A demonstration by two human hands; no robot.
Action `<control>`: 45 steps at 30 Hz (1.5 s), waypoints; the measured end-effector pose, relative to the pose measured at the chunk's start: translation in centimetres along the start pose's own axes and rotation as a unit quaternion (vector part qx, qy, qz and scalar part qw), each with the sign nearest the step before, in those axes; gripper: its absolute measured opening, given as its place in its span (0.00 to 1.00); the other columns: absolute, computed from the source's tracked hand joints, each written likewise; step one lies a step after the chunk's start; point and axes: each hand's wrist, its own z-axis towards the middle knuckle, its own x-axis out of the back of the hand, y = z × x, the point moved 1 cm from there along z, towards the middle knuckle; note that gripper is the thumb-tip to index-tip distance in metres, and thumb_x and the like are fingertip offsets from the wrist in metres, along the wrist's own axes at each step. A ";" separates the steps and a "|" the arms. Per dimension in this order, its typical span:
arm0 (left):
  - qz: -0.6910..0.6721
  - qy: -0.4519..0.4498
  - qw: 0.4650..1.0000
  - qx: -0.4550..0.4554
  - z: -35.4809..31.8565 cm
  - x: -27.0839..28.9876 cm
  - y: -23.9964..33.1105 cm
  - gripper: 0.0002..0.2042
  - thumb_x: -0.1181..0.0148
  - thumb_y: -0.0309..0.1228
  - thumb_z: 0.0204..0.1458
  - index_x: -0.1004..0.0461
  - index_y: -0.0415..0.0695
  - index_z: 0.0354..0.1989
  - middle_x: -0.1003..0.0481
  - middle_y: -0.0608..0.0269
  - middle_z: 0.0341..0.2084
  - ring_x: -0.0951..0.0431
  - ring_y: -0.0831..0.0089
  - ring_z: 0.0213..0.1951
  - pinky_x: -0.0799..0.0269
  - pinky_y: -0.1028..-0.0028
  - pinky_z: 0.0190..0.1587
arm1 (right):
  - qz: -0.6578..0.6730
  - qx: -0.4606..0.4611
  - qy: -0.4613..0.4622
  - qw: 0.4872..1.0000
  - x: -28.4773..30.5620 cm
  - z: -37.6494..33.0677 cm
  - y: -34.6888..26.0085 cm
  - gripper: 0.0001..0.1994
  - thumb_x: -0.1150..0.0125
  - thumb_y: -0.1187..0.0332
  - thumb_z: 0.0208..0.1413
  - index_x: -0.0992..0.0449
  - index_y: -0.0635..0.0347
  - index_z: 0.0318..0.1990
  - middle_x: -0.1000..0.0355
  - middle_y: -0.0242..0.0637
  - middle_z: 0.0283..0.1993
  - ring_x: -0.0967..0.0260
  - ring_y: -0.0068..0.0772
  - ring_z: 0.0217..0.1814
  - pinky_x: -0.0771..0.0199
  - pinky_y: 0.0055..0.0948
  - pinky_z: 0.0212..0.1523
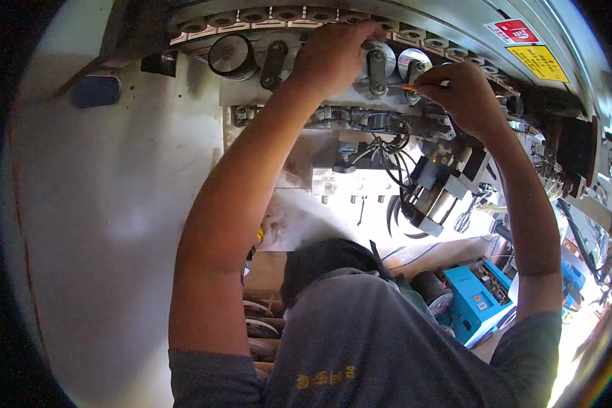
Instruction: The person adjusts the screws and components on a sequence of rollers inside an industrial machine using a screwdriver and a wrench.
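Both my arms reach up to the underside of a machine. My left hand [333, 58] is closed, its fingers bent together by the row of round rollers [287, 13]; whatever it grips is hidden. My right hand [459, 92] pinches a slim tool with an orange part [409, 87], whose exact kind is too small to tell. The tool points left toward the lower bolt of a metal link arm [377, 71]. Close to my right fingers is a pale pressing wheel [413, 64]. Left of my left hand sit a larger wheel [232, 57] and another link arm [274, 64].
Below my hands run black cables [391, 153] and a metal cylinder unit [438, 194]. A blue box-shaped device [479, 299] stands lower right. On the left is a large pale panel [109, 224]. Red and yellow labels mark the cover [571, 41] at upper right.
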 end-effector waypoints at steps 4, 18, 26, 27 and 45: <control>-0.006 -0.042 0.999 0.018 0.3 0.2 0.2 0.23 0.45 0.22 0.53 0.26 0.49 0.59 0.20 0.44 0.46 0.19 0.47 0.48 0.23 0.54 0.53 | -0.131 0.104 0.005 0.986 -0.8 1.2 -0.5 0.16 0.37 0.54 0.62 0.17 0.58 0.31 0.21 0.42 0.27 0.24 0.46 0.27 0.23 0.41 0.35; -0.059 0.018 0.997 -0.042 1.2 -1.7 -3.6 0.14 0.48 0.29 0.59 0.20 0.52 0.50 0.17 0.56 0.43 0.17 0.55 0.46 0.22 0.60 0.52 | -0.276 0.137 0.028 0.951 3.6 -5.4 -10.6 0.05 0.33 0.75 0.55 0.16 0.59 0.39 0.19 0.44 0.38 0.19 0.39 0.34 0.15 0.40 0.39; -0.164 -0.040 0.980 0.103 0.8 0.5 -0.2 0.10 0.41 0.27 0.57 0.20 0.43 0.46 0.16 0.51 0.41 0.17 0.62 0.38 0.22 0.62 0.43 | -0.472 0.155 -0.056 0.866 -1.0 -1.7 -12.9 0.05 0.32 0.74 0.56 0.16 0.55 0.39 0.17 0.44 0.40 0.16 0.35 0.40 0.14 0.34 0.37; -0.131 -0.012 0.990 0.045 0.5 0.8 -1.2 0.10 0.43 0.29 0.59 0.20 0.42 0.45 0.16 0.51 0.38 0.17 0.58 0.39 0.23 0.60 0.42 | -0.482 0.196 -0.036 0.853 -1.6 -1.2 -13.2 0.05 0.32 0.73 0.56 0.16 0.55 0.40 0.17 0.43 0.40 0.16 0.35 0.40 0.14 0.34 0.36; -0.127 0.051 0.990 -0.014 0.3 -0.1 -2.7 0.15 0.47 0.38 0.58 0.20 0.41 0.41 0.18 0.46 0.35 0.18 0.52 0.38 0.25 0.57 0.41 | -0.602 0.240 -0.087 0.757 -3.4 -0.9 -13.0 0.14 0.26 0.72 0.51 0.18 0.55 0.46 0.18 0.40 0.44 0.16 0.33 0.42 0.14 0.31 0.41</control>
